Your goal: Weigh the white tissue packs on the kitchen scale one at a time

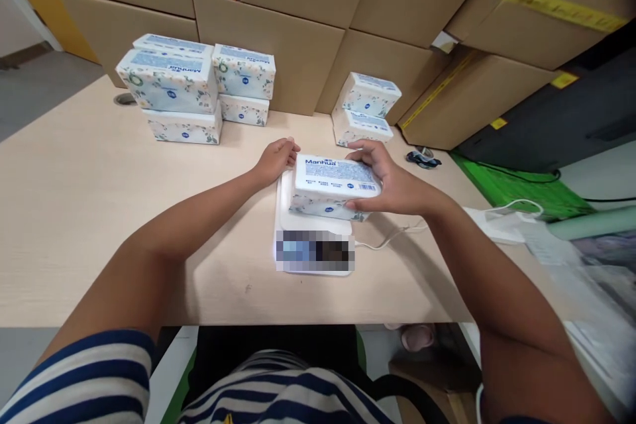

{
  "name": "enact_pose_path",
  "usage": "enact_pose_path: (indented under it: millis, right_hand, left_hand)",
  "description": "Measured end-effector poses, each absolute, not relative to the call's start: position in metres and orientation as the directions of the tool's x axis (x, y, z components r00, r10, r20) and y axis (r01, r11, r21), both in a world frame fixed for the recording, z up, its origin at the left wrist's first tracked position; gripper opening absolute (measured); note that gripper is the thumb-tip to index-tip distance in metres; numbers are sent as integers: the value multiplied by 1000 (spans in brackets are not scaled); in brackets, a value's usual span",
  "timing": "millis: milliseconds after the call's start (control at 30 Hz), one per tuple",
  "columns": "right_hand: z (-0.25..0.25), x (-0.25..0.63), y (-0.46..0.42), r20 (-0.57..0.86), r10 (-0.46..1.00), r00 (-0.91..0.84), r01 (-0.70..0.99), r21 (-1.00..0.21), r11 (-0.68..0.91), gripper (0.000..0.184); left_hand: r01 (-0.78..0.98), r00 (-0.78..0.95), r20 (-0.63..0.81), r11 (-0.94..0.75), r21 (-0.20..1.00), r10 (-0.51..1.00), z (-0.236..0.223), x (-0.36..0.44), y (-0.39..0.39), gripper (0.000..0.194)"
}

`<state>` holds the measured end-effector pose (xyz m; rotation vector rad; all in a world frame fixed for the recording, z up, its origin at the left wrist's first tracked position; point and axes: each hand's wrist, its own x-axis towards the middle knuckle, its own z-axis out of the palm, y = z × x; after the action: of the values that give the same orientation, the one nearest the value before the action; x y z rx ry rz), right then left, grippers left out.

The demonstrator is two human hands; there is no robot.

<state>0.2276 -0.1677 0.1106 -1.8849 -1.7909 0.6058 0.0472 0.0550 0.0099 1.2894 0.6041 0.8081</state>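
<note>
A white tissue pack (332, 184) printed with blue text lies on a small white scale (311, 238) in the middle of the desk. My right hand (385, 179) is curled round the pack's right end, thumb at the front and fingers over the top. My left hand (275, 159) rests against the pack's left end with its fingers bent, touching it. The scale's front panel is blurred.
A pile of several tissue packs (189, 86) stands at the back left, and two more packs (365, 109) are stacked at the back centre. Cardboard boxes (298, 26) wall the rear. A white cable (392, 235) runs right. A green mat (517, 189) lies at the right.
</note>
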Motion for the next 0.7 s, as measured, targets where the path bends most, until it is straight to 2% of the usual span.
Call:
enact_pose_path:
  millis: [67, 200, 433, 700]
  right_hand:
    - [106, 225, -168, -7, 999, 34, 779, -626, -31, 115]
    - [104, 219, -160, 8, 999, -47, 755, -654, 41, 117]
    - [104, 214, -158, -47, 995, -88, 825, -563, 47, 91]
    - [106, 219, -165, -55, 997, -48, 846, -533, 12, 94]
  left_hand:
    - [-143, 589, 44, 51, 988, 807, 11, 48, 54, 43]
    - [-91, 592, 66, -15, 996, 803, 10, 47, 56, 40]
    - [-95, 627, 77, -22, 995, 776, 2, 48, 61, 46]
    - [-117, 619, 112, -49, 992, 777, 0, 50, 60, 55]
